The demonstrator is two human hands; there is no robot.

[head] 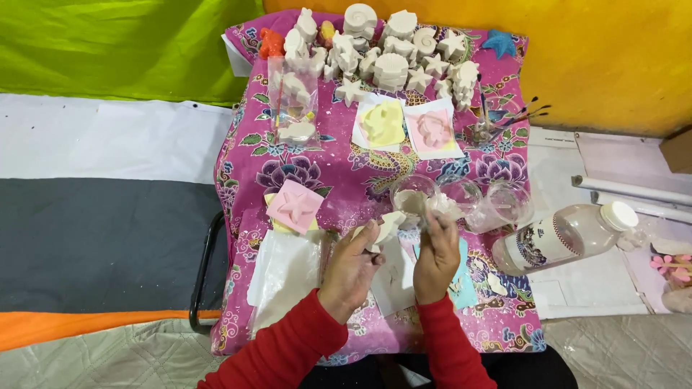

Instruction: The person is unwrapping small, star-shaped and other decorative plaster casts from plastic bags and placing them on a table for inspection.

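A white cast (pixel 388 227) was gripped in the left hand (pixel 353 270) above the bench (pixel 375 180); the right hand (pixel 436 259) was closed on a crumpled wipe (pixel 441 207). Cleaning judged underway; light, steady pressure is called for next.

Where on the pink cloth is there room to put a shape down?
Bare cloth lies between the pink star mould and the yellow mould. The white figures crowd the back; glass cups crowd the hands.
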